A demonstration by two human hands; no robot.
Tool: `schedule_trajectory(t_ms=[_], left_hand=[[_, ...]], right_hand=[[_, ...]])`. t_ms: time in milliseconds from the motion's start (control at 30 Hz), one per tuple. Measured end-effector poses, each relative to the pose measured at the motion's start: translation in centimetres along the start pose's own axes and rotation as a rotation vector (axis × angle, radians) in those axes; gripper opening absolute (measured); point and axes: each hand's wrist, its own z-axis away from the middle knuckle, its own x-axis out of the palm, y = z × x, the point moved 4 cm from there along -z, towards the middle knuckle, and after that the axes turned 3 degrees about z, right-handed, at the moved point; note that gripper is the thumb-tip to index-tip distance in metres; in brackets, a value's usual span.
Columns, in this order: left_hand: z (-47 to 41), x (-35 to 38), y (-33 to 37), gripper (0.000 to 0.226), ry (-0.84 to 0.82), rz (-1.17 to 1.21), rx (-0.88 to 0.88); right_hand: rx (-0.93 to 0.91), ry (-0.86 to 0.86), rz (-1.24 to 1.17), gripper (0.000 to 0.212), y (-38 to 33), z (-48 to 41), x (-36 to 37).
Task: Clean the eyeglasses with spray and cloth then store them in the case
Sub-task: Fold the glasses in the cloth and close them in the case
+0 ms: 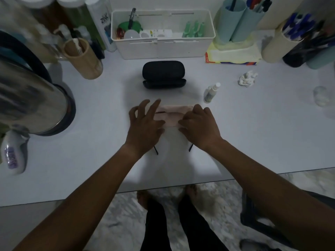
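white organiser box (163, 49), steel kettle (30, 98), crumpled tissue (246, 79)

White bottle (104, 24) at the back left: is showing "ZINC" in dark letters running up its side; the smaller print under it is staying too blurred to read.
Bottle lying at the left edge (13, 156): is carrying purple lettering, not legible.
Spray bottle (211, 93): is bearing a label, too small to make out.
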Motion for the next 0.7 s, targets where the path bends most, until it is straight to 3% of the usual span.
schedule_trajectory(t_ms=[300, 533, 700], left_hand=[[-0.5, -0.1, -0.1, 0.017, 0.069, 0.043, -0.006], [-0.8, -0.7, -0.4, 0.007, 0.186, 0.193, -0.035], [-1.6, -1.1, -0.9, 0.009, 0.194, 0.260, -0.096]], right_hand=[[0.017, -0.009, 0.045, 0.015, 0.0, -0.8, 1.0], [0.109, 0.197, -0.229, 0.006, 1.1, -1.2, -1.1], [0.095, 0.142, -0.311, 0.011, 1.7, -1.7, -0.7]])
